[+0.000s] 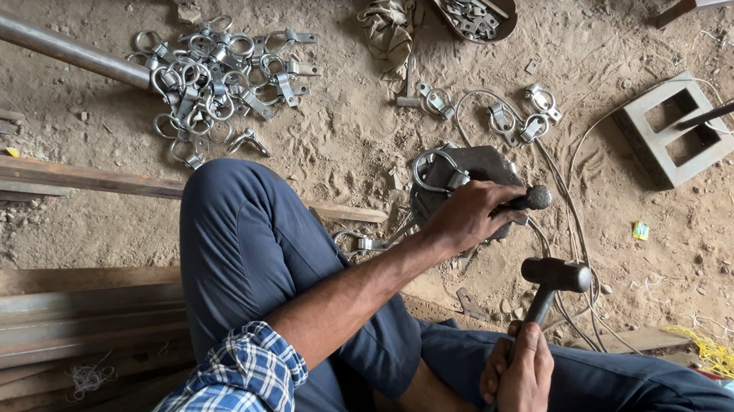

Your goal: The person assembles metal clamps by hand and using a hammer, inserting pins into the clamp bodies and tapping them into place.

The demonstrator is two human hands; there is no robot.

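Sandy ground [357, 132] spreads under us, scuffed and strewn with metal bits. We sit low on it, one knee [231, 214] in blue trousers raised toward the middle. Our left hand [468, 216] reaches across that knee and is closed around a punch [532, 199], a short dark tool with a rounded end, held over a steel block [471, 169] that lies on the ground. A ring clamp [433, 169] rests on the block, just beside the knuckles. Our right hand [521, 384] is wrapped tight round the handle of a hammer [554, 276], whose dark head hangs in the air just below and right of the punch, apart from it. A pile of clamps [218, 79] lies well beyond the knee, next to a pipe [33, 37] that runs in from the upper left. A few loose clamps [525, 114] sit past the block, with thin wire [566, 208] curling among them (we cannot tell where it ends). A grey hollow brick [674, 132] stands off to the right. Planks [41, 315] are stacked along the left edge.
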